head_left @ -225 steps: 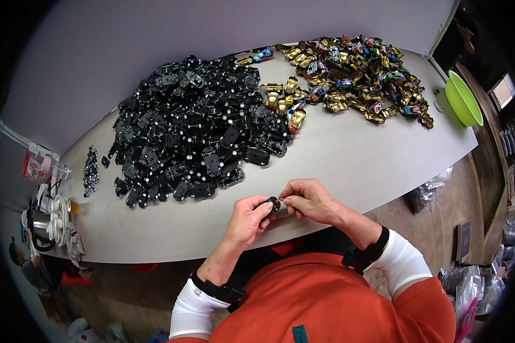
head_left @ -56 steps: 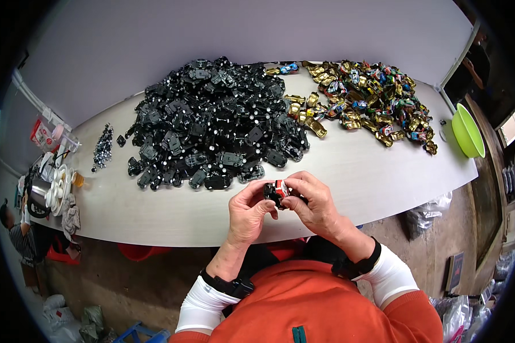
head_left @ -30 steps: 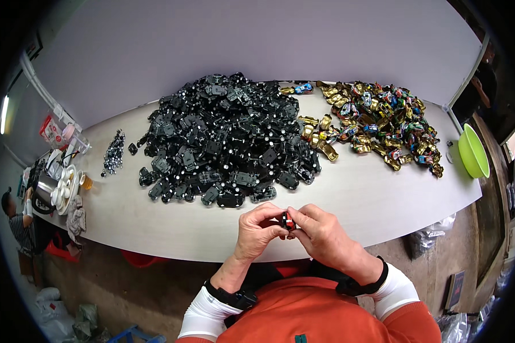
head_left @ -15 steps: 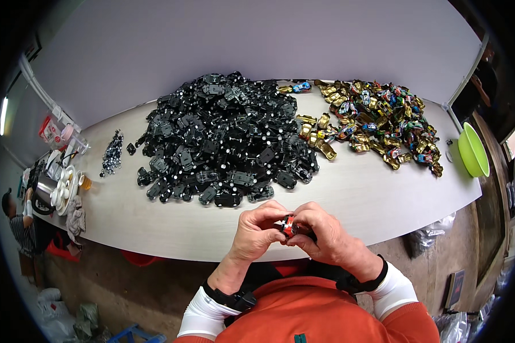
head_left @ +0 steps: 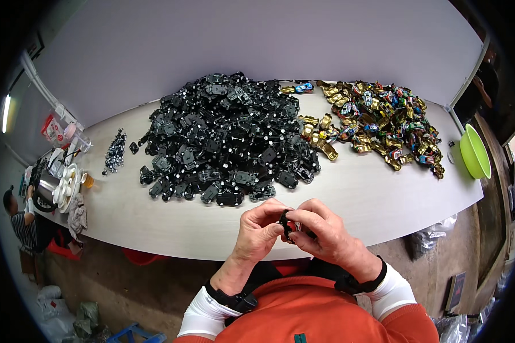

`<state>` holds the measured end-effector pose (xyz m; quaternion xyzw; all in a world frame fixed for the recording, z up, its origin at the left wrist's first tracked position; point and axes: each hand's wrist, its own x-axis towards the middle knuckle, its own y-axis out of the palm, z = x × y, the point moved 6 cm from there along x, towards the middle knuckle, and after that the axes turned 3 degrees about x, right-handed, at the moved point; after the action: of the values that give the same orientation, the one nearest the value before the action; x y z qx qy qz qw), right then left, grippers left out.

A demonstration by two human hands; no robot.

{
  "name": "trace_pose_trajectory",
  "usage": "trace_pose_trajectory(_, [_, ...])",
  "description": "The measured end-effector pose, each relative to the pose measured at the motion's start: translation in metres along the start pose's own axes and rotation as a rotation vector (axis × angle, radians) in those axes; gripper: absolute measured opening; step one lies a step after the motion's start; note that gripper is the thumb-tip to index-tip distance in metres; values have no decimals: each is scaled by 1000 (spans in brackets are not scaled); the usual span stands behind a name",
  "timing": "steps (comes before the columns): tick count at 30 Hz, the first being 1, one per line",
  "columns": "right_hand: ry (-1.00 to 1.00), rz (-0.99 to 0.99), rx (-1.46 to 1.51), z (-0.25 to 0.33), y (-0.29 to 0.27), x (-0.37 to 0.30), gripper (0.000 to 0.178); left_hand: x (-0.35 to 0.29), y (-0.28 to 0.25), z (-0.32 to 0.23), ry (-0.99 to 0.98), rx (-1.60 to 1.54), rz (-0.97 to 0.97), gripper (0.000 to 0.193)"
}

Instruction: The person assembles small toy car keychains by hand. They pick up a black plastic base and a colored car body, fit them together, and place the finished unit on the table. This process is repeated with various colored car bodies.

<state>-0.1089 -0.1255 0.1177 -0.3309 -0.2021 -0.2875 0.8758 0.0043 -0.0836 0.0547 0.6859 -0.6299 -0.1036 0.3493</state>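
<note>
Over the near edge of the table, my left hand [head_left: 257, 231] and my right hand [head_left: 321, 231] pinch a small toy car [head_left: 288, 226] from both sides. Black and red parts of it show between the fingertips; the rest is covered by my fingers. Straight ahead lies a large heap of black toy car undersides [head_left: 223, 137] with small wheels. To its right is a pile of toy car bodies [head_left: 377, 120], gold and multicoloured.
A small pile of silvery and dark little parts [head_left: 115, 151] lies at the left. White dishes [head_left: 68, 186] and a cloth [head_left: 77, 216] crowd the left end. A green bowl [head_left: 474, 153] leans at the right edge. Another person [head_left: 23, 223] works at far left.
The toy car has turned between my fingers, so more of its black side shows and less of the red. Both hands stay in nearly the same place.
</note>
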Motion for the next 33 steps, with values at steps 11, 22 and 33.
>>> trace_pose_trajectory(11, [57,12,-6,-7,0,-3,40,-2,0,10,-65,-16,-63,32])
trace_pose_trajectory(22, [32,17,-4,-2,2,-3,38,-4,-3,2,-37,112,-22,33])
trace_pose_trajectory(33, [16,78,-8,-5,8,-5,35,-4,-4,-5,-88,261,0,26])
